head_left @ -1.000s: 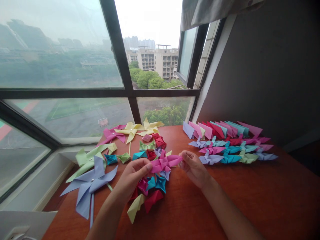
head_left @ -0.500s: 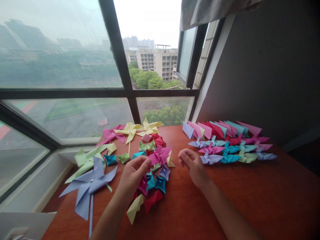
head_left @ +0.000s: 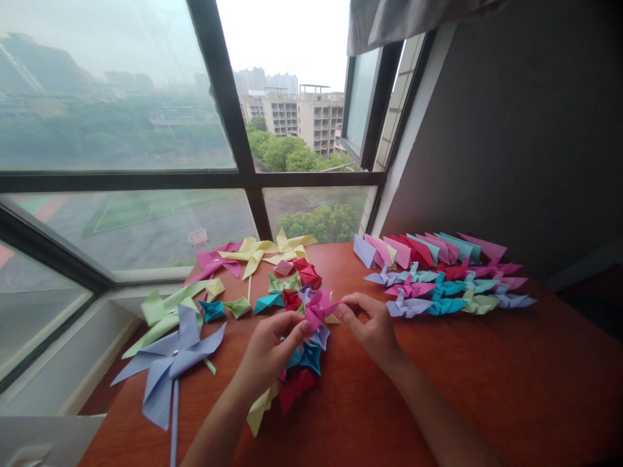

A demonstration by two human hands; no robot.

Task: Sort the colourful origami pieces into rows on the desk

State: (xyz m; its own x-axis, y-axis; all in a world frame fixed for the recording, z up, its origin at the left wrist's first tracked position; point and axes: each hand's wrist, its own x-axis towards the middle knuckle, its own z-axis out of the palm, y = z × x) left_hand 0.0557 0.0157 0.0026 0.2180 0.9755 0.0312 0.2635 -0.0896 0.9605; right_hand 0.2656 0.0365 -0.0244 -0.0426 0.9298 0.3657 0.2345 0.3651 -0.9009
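A pink folded paper piece is held up over the pile in the middle. The fingertips of my left hand pinch its left side. My right hand pinches its right tip between thumb and finger. Below and around it lie small folded papers, among them a blue one, a red one and a pale yellow one. A purple piece sits just beneath the pink one. My left hand hides part of the pile.
Pinwheels, including a lavender one and a green one, lie on the left of the brown table. Rows of paper cranes and folded darts stand at the right. Windows rise behind.
My right hand has moved left and closed on the tip of the pink piece. My left hand has shifted right with it, and the piece has come slightly nearer and lower.
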